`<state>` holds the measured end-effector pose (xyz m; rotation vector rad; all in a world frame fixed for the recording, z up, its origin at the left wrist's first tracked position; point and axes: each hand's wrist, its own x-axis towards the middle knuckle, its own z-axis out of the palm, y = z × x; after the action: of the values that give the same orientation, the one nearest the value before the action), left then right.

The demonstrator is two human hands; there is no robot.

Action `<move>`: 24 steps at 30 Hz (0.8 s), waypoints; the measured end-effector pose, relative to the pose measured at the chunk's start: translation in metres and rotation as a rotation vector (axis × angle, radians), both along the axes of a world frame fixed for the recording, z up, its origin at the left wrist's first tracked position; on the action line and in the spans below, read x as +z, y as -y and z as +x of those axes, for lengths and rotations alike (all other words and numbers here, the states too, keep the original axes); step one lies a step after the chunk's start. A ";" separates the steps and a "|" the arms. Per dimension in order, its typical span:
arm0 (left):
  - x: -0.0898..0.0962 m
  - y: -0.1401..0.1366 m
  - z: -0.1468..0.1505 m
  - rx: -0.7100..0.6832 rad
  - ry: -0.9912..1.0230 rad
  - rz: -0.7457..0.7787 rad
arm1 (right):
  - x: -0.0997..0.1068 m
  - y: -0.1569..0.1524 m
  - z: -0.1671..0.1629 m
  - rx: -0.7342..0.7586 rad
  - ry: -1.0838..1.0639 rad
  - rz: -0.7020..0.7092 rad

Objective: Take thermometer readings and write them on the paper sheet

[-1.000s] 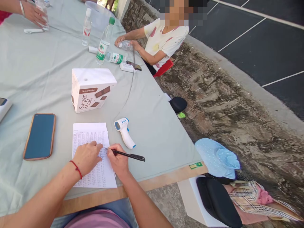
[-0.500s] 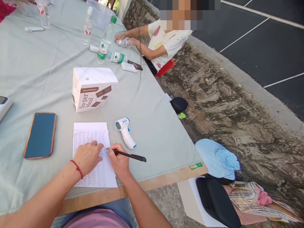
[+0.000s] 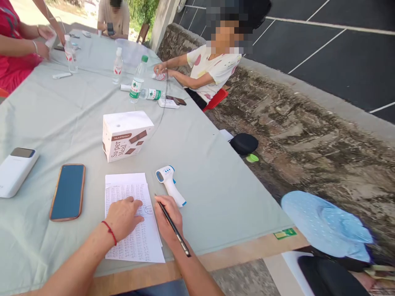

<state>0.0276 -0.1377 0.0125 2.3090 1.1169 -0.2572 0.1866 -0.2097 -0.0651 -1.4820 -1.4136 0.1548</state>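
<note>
Right fingers [image 3: 169, 201], mine: wrapped round the pen [image 3: 174, 228], its tip just by the right edge of the sheets [image 3: 151, 248]. Left fingers [image 3: 135, 204], mine: released, resting on the sheets. Sheets: before me, near side of the worktop [image 3: 212, 172]. Box [image 3: 125, 144]: beyond them. Thermometer [image 3: 173, 190]: right, just beyond my right fingers. Phone [image 3: 68, 192]: left. Power bank [image 3: 20, 174]: farther left.

Site: open-air yard or terrace, with a cloth-covered table [image 3: 216, 197] under the right hand [image 3: 169, 218] gripping a pen [image 3: 174, 226]. Evidence: rough stone wall [image 3: 308, 144] to the right of the grip, dark tiles [image 3: 333, 78] beyond; greenery [image 3: 142, 14] and sunlit ground [image 3: 80, 17] far ahead of it, past the table's end.
</note>
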 end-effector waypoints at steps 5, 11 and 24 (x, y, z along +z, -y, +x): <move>-0.003 -0.006 -0.006 0.121 0.230 0.040 | -0.004 -0.006 0.025 0.133 0.347 -0.050; -0.009 -0.025 -0.015 0.578 0.646 0.008 | -0.004 -0.015 0.041 0.123 0.686 -0.017; -0.024 -0.134 -0.033 0.975 0.933 0.070 | 0.003 -0.033 0.062 -0.303 0.489 -0.687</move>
<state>-0.0050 -0.0032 -0.0119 1.3436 1.4989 1.0957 0.2488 -0.1768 -0.0622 -2.4092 -1.5708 0.0928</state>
